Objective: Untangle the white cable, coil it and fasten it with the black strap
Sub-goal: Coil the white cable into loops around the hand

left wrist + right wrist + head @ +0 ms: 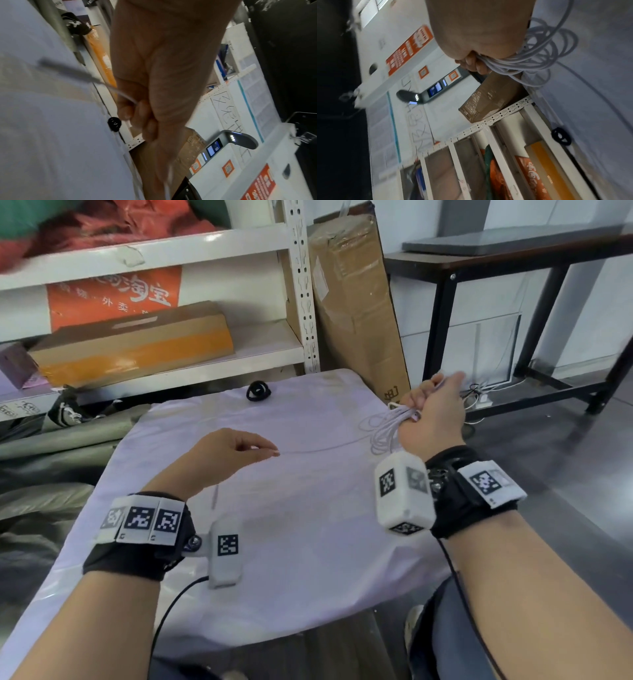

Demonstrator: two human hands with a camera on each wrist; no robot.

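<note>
Right hand grips white cable loops; left hand pinches tail. Feed slack steadily, match loop size.

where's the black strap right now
In the head view the black strap lies untouched at the far edge of the white cloth, just in front of the shelving, beyond both hands and left of the right hand holding the coiled white cable.

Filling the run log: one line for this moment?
stage: coiling | right hand: grips cable loops | left hand: pinches free run | strap: on table, untouched
</note>
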